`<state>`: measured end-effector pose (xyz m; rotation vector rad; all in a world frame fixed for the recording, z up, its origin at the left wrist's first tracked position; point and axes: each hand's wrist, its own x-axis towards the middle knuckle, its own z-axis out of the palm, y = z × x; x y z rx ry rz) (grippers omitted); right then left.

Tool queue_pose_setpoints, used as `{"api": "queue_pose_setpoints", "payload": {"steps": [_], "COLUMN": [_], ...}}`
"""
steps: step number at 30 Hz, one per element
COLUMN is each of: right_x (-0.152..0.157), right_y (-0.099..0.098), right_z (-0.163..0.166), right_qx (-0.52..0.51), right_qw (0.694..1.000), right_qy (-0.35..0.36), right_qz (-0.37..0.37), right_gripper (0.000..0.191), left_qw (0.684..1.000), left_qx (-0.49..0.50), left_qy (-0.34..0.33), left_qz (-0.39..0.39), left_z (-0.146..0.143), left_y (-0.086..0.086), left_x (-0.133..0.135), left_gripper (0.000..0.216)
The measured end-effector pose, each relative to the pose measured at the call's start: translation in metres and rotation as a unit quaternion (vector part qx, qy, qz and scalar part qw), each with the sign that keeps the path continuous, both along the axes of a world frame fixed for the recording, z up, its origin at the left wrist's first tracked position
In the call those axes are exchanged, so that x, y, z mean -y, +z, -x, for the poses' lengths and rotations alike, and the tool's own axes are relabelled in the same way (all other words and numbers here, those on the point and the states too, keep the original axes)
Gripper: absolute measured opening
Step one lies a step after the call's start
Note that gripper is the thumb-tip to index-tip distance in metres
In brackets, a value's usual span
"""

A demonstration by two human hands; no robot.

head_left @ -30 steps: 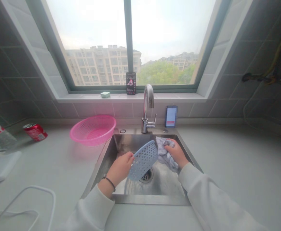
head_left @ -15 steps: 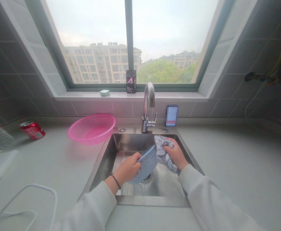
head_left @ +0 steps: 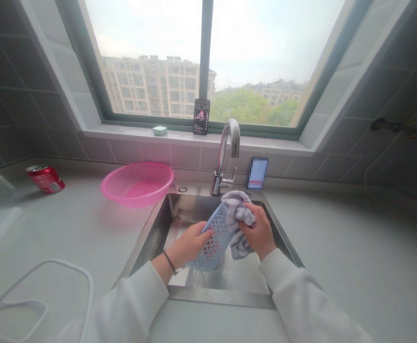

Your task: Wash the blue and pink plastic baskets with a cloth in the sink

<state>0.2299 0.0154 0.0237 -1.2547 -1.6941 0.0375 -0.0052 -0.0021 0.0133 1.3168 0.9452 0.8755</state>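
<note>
My left hand [head_left: 190, 245] grips a light blue perforated plastic strainer [head_left: 217, 243] above the stainless steel sink [head_left: 222, 295]. My right hand [head_left: 260, 232] is shut on a crumpled grey-white cloth [head_left: 237, 214] and presses it against the strainer's upper end. Part of the cloth hangs down beside the strainer. Water seems to fall from the strainer's lower edge. The sink drain is almost entirely hidden behind the strainer.
A chrome faucet [head_left: 226, 157] rises behind the sink. A pink plastic basket [head_left: 137, 185] stands on the counter to the left, near a red can [head_left: 45, 178] and a white cable [head_left: 36, 300]. A phone [head_left: 201, 116] and a small green dish [head_left: 160, 131] sit on the windowsill.
The strainer has tilted more upright and now lies against the cloth. Both hands have drawn closer together above the sink, and the view has shifted slightly.
</note>
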Motion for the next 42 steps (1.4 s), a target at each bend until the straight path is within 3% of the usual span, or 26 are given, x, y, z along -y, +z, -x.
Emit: {"api": "queue_pose_setpoints", "payload": {"steps": [2, 4, 8, 10, 16, 20, 22, 25, 28, 30, 33, 36, 39, 42], "right_x": [-0.002, 0.003, 0.025, 0.03, 0.017, 0.019, 0.023, 0.027, 0.027, 0.027, 0.027, 0.029, 0.032, 0.028], "right_y": [0.001, 0.004, 0.012, 0.017, 0.03, 0.035, 0.033, 0.028, 0.022, 0.02, 0.018, 0.019, 0.021, 0.024], "right_z": [-0.005, -0.002, 0.017, 0.02, -0.007, -0.011, -0.004, 0.008, 0.017, 0.019, 0.021, 0.023, 0.025, 0.022], "right_qx": [-0.016, -0.008, 0.089, 0.132, 0.097, 0.14, 0.163, 0.16, 0.135, 0.135, 0.149, 0.165, 0.212, 0.213], "right_qw": [0.999, 1.0, 0.976, 0.956, 0.975, 0.951, 0.943, 0.954, 0.97, 0.97, 0.965, 0.963, 0.945, 0.948], "right_qy": [-0.037, -0.005, 0.194, 0.251, 0.153, 0.213, 0.227, 0.199, 0.155, 0.148, 0.147, 0.169, 0.225, 0.202], "right_qz": [0.02, 0.021, 0.032, 0.067, 0.132, 0.173, 0.183, 0.158, 0.129, 0.141, 0.161, 0.132, 0.11, 0.123], "right_gripper": [0.048, 0.05, 0.055, 0.054, 0.051, 0.052, 0.055, 0.069, 0.088, 0.09, 0.072, 0.051, 0.043, 0.042], "left_qw": [0.991, 0.977, 0.97, 0.977, 0.991, 0.993, 0.994, 0.989, 0.991, 0.991, 0.99, 0.99, 0.987, 0.977], "left_qx": [0.108, 0.173, 0.202, 0.183, 0.105, 0.069, 0.008, -0.048, -0.021, -0.005, -0.01, -0.016, -0.057, -0.125], "left_qy": [0.003, -0.004, -0.002, 0.008, 0.063, 0.099, 0.096, 0.074, 0.05, 0.035, 0.034, 0.053, 0.049, 0.014], "left_qz": [0.08, 0.125, 0.133, 0.109, 0.053, -0.008, -0.057, -0.118, -0.123, -0.127, -0.136, -0.129, -0.139, -0.174], "left_z": [0.0, 0.001, 0.003, 0.003, 0.007, 0.01, 0.011, 0.01, 0.01, 0.01, 0.01, 0.01, 0.01, 0.01], "left_y": [0.003, 0.007, 0.014, 0.015, 0.016, 0.016, 0.014, 0.013, 0.014, 0.014, 0.012, 0.01, 0.011, 0.017], "left_x": [0.002, 0.003, 0.005, 0.005, 0.003, 0.001, 0.001, 0.003, 0.007, 0.008, 0.008, 0.006, 0.005, 0.009], "left_gripper": [0.053, 0.066, 0.068, 0.064, 0.036, 0.035, 0.032, 0.029, 0.028, 0.028, 0.027, 0.026, 0.023, 0.016]}}
